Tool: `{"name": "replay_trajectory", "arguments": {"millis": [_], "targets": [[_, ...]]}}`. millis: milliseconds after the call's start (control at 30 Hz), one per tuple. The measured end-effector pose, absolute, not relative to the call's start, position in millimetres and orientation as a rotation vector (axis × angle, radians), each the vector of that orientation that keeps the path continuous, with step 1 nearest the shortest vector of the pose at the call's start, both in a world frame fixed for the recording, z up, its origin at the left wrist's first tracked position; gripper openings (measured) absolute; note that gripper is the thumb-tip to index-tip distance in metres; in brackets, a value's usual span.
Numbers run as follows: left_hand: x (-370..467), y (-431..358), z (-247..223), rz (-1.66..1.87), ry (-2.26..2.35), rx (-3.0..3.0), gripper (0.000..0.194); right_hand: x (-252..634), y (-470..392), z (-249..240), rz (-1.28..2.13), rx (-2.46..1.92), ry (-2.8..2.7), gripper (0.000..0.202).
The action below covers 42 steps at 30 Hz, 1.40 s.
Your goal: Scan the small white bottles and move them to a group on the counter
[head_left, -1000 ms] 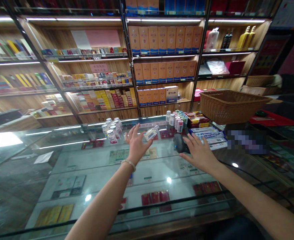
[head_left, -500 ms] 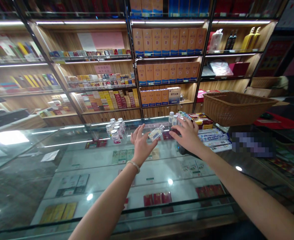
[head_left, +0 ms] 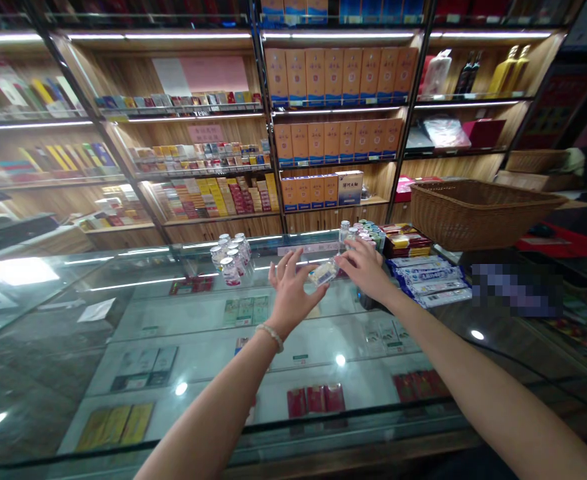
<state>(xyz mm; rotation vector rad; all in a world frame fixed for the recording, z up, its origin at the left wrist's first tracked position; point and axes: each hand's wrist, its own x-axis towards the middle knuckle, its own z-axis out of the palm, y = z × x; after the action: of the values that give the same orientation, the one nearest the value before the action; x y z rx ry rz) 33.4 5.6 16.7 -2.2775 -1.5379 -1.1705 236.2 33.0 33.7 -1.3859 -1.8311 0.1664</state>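
Note:
My left hand, a beaded bracelet on its wrist, grips a small clear bottle between thumb and fingers. The bottle lies tilted above the glass counter, its capped end toward the right, with pale contents or a pale label. My right hand has its thumb and fingertips at that capped end; the cap itself is mostly hidden. To the left, a cluster of similar white-capped bottles stands on the glass. Another group of small bottles, with several cap colours, stands just behind my right hand.
The glass display counter holds packs on shelves beneath. Right of my hand lie blue-and-white packets and red-and-yellow packs. A wicker basket stands at the right. Behind, lit shelves carry orange boxes and bottles.
My left hand has moved slightly right with the bottle. My right hand has come in from the right, from apart to touching the bottle's capped end. The view has shifted slightly.

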Motion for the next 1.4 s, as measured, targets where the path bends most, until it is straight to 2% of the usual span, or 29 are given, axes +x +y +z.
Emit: {"name": "replay_trajectory", "arguments": {"millis": [300, 633, 967, 1167, 1333, 1400], "targets": [[33, 4, 23, -1.056, -1.577, -2.474, 0.055, 255, 25, 46, 0.187, -1.250, -2.000, 0.037], [30, 2, 28, -0.915, -1.551, -2.628, 0.039, 266, 17, 55, 0.221, -1.187, -2.158, 0.041], [36, -2, 28, -1.183, -1.625, -2.262, 0.034, 238, 13, 44, -0.005, -1.320, -1.835, 0.043], [46, -7, 23, -1.162, -1.620, -2.244, 0.033, 223, 6, 41, 0.074, -1.406, -1.851, 0.037], [51, -11, 22, -1.125, -1.673, -2.263, 0.039, 223, 8, 37, 0.093, -1.409, -1.844, 0.031], [51, -11, 23, -1.117, -1.660, -2.280, 0.036, 225, 10, 36, 0.068, -1.385, -1.842, 0.030]]}}
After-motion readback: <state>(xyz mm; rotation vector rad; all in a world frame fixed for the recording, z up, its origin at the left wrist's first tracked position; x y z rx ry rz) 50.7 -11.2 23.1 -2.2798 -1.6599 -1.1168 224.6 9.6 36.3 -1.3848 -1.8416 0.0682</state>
